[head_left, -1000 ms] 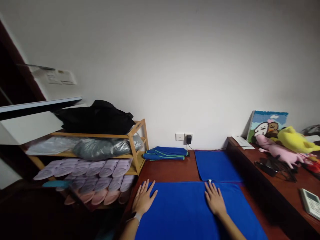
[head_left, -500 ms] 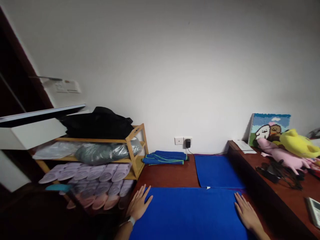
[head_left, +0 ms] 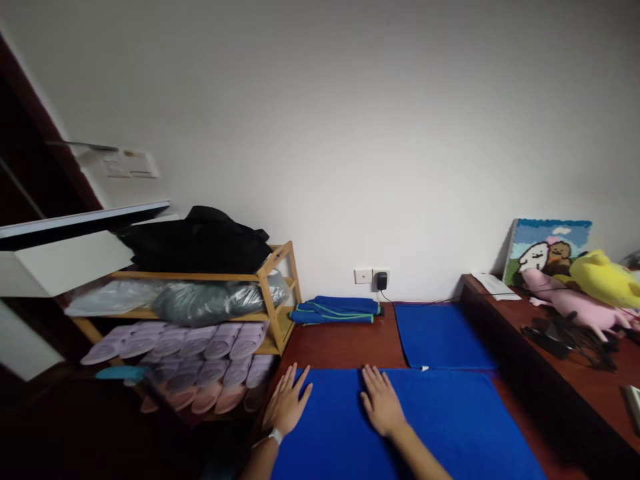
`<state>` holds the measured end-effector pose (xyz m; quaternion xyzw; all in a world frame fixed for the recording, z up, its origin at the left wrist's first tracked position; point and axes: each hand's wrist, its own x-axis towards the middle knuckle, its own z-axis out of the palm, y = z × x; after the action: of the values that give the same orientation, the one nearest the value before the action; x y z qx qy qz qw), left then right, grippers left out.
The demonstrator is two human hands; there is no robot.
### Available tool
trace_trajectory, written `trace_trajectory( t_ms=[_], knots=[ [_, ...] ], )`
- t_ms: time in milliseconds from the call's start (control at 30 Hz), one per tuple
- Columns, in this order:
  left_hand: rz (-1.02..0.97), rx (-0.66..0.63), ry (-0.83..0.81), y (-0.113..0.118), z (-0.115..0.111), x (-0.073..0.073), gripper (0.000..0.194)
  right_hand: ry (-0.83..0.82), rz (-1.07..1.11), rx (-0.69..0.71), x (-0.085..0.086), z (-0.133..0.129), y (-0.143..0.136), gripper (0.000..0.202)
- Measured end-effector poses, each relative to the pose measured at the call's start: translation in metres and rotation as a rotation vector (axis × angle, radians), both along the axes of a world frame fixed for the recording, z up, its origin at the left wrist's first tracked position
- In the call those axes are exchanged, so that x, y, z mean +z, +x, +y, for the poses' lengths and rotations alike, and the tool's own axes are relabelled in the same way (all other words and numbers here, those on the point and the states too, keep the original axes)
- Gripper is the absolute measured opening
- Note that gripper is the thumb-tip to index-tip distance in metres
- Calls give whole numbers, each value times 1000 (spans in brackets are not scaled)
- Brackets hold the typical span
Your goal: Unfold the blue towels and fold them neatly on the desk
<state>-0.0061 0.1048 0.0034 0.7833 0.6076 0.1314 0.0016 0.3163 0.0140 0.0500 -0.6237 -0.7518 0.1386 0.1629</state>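
A large blue cloth (head_left: 450,420) lies spread flat over the reddish-brown tabletop (head_left: 345,347). My left hand (head_left: 287,403), with a pale watch at the wrist, rests at the cloth's far left corner, fingers spread. Near the middle of the far edge, my right hand (head_left: 383,403) lies palm down on the cloth, its fingers stretched out. Neither hand grips anything. A second blue cloth (head_left: 440,333) is laid flat beyond, close to the wall, with a small white tag at its near edge. Folded blue cloths with green edging (head_left: 335,310) sit at the back left.
To the left stands a wooden rack (head_left: 275,300) with a black bag (head_left: 200,240), plastic-wrapped bundles and several lilac slippers (head_left: 220,340). A raised ledge on the right holds plush toys (head_left: 575,300), cables (head_left: 565,337) and a picture (head_left: 550,247). A black plug (head_left: 381,281) is in the wall socket.
My right hand has moved left from the cloth's right edge to the middle of its far edge. My left hand stays at the left corner. The view has shifted slightly.
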Motion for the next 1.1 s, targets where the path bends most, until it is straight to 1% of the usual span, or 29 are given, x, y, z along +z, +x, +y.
trace_trajectory(
  t_ms=[33,67,100,133,167,233,400,467,500,533,600,667,700,767,800,833,867,900,933,967,1033,1067,1100],
  knots=[
    [5,-1,-6,0,1,0,61,-31,6,15,-2,2,-14,67],
    [8,0,-8,0,2,0,61,-53,5,11,-5,3,-19,69],
    [9,2,-8,0,2,0,62,-63,0,-8,-9,1,-17,69],
    [11,5,-7,0,3,0,62,-64,-10,-40,-13,-2,-7,70],
    [14,8,-6,1,3,1,62,-65,-23,-86,-16,-7,8,69],
    [23,9,-4,2,4,2,63,-66,-54,-187,-22,-20,54,69],
    [24,11,-5,1,7,1,64,-79,-109,-375,-35,-59,198,69],
    [26,16,-9,1,9,0,64,-97,-127,-475,-40,-74,246,71],
    [27,18,-10,1,10,0,64,-105,-133,-518,-42,-81,265,72],
    [29,22,-11,2,10,0,64,-112,-136,-554,-44,-87,281,74],
    [39,29,-20,2,8,3,64,-123,-134,-589,-48,-96,303,76],
    [48,31,-35,3,3,9,62,-119,-139,-594,-54,-100,314,75],
    [51,29,-44,4,0,12,61,-110,-148,-612,-57,-99,316,73],
    [55,21,-58,5,-5,18,60,-105,-158,-708,-60,-89,307,69],
    [57,21,-63,5,-8,20,60,-98,-151,-768,-58,-82,296,70],
    [62,25,-68,5,-9,22,60,-74,-138,-806,-53,-73,278,72],
    [69,31,-72,6,-11,23,59,-37,-116,-808,-45,-63,254,75],
    [75,37,-75,6,-12,24,59,27,-95,-761,-35,-53,223,76],
    [79,42,-81,6,-12,24,59,116,-73,-637,-22,-42,188,76],
    [80,43,-84,6,-12,24,59,170,-37,-530,-10,-32,148,74],
    [75,33,-89,6,-11,22,61,160,51,-304,8,-14,63,68],
    [71,27,-87,5,-10,21,64,127,87,-196,13,-6,21,67],
    [67,23,-82,5,-8,18,66,88,117,-117,13,1,-17,67]
  ],
)
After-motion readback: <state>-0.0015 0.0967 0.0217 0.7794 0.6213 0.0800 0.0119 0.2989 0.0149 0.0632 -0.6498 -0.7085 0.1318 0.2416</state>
